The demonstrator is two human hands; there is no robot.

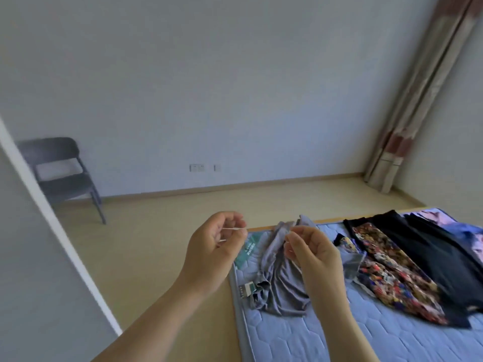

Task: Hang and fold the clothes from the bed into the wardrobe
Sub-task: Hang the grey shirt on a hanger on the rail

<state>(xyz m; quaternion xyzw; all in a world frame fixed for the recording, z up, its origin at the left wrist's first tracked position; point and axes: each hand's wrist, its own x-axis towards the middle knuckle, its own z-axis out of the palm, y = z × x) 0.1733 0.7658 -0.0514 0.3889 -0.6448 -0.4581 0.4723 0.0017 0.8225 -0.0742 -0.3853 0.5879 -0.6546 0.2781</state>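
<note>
Bed: one mattress in pale blue quilting fills the lower right, with its corner towards the person.
Curtain: one striped curtain hangs in the far right corner of the room.
Chair: one dark chair stands against the wall at left, well apart from the bed.
Clothes: three garments lie side by side on the mattress. The grey garment is crumpled nearest the corner, the floral garment is next to it, and the black garment lies beyond.
Hands: two, raised near each other above the bed's corner and touching none of the clothes.
Left hand: its fingers are curled, and thumb and forefinger pinch a thin white strand.
Right hand: its fingers are curled over the grey garment with thumb against forefinger. Whether anything sits between them cannot be told.
Wall plates: two wall plates sit low on the far wall.
</note>
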